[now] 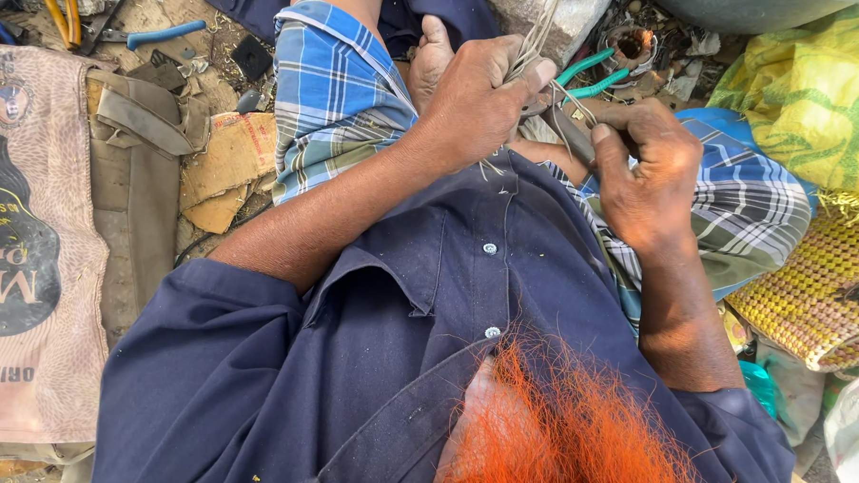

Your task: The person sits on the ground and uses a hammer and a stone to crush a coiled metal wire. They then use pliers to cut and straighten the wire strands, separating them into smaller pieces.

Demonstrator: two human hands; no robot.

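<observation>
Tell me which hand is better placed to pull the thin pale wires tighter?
The left hand, probably: its fingers are closed around the bundle of thin pale wires. The right hand sits lower, closed on the wire ends near the green-handled pliers.

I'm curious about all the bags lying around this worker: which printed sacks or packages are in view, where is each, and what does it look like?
Printed sack: flat on the ground at far left, pinkish-beige with a dark round emblem.
Yellow sack: upper right, crumpled, yellow with green print.
Woven bag: right edge, below the yellow sack, yellow-and-red weave with a small dark mark.
Cardboard scrap: between the printed sack and the checked cloth, torn, brown.
</observation>
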